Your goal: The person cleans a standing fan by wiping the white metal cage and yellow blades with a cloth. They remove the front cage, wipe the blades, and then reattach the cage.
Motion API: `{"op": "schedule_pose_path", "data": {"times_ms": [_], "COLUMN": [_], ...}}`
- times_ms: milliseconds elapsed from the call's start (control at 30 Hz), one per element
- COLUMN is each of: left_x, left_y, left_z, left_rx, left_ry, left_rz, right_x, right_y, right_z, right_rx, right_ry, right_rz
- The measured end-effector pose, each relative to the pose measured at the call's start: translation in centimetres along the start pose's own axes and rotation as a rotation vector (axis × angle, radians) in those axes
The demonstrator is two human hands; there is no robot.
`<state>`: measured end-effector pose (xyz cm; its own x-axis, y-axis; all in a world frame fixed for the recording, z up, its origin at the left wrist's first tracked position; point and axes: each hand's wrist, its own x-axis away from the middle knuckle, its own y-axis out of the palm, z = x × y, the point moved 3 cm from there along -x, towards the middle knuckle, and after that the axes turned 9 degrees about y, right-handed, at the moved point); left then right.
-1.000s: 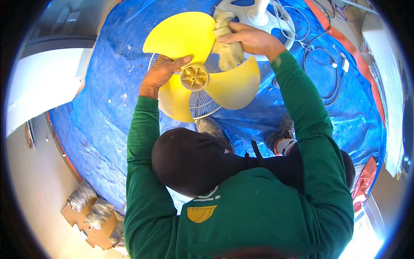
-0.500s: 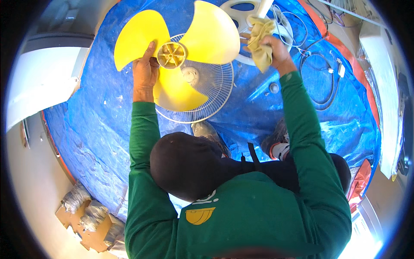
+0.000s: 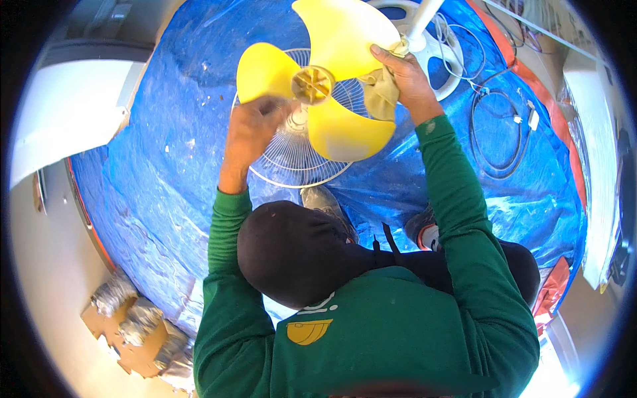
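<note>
Yellow fan blade (image 3: pixel 337 61) looks light, stiffish, best held nr hub (image 3: pixel 312 85); R hand (image 3: pixel 413 81) pinches it w/ beige cloth (image 3: pixel 380 97), L hand (image 3: pixel 251 129) blurred, can't tell grip.

The single fisheye view looks steeply down from the person's head, near enough that green sleeves (image 3: pixel 458 179) rise from the lower edge. The left hand (image 3: pixel 252 132) and right hand (image 3: pixel 410 78) show either side of upper centre.

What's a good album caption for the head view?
Right hand holds cloth against yellow fan blade, left hand near the hub.
</note>
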<state>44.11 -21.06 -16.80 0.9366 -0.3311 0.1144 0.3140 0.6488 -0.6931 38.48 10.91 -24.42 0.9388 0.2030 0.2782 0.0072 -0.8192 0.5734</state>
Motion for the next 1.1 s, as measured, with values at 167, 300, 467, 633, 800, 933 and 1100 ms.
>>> {"op": "schedule_pose_path", "data": {"times_ms": [167, 300, 467, 633, 800, 933, 1100], "left_x": [-3.6, -4.0, -5.0, -5.8, -4.3, -3.1, -3.0], "left_y": [-1.2, 1.6, 5.3, 8.3, 8.7, 9.1, 11.5], "left_z": [3.4, 2.6, -0.5, -0.7, 1.2, 0.7, -2.7], "left_rx": [0.517, 0.611, 0.588, 0.814, 0.794, 0.747, 0.603], "left_ry": [0.220, 0.002, -0.145, -0.091, -0.017, -0.155, 0.010], "left_rz": [-0.121, -0.469, -0.386, -0.183, -0.056, -0.107, -0.186], "right_x": [1.3, 1.8, -0.2, -1.2, 0.3, -0.5, -0.9], "right_y": [1.9, 3.1, 0.6, 1.2, 4.7, 5.3, 8.4], "right_z": [0.2, -0.3, -1.3, -1.5, -0.2, 0.9, 3.5], "right_rx": [0.243, 0.342, 0.443, 0.588, 1.050, 0.995, 0.969], "right_ry": [0.240, 0.152, 0.162, 0.042, -0.192, -0.405, -0.575], "right_rz": [-0.184, -0.304, 0.217, 0.513, 0.464, 0.561, 0.579]}}
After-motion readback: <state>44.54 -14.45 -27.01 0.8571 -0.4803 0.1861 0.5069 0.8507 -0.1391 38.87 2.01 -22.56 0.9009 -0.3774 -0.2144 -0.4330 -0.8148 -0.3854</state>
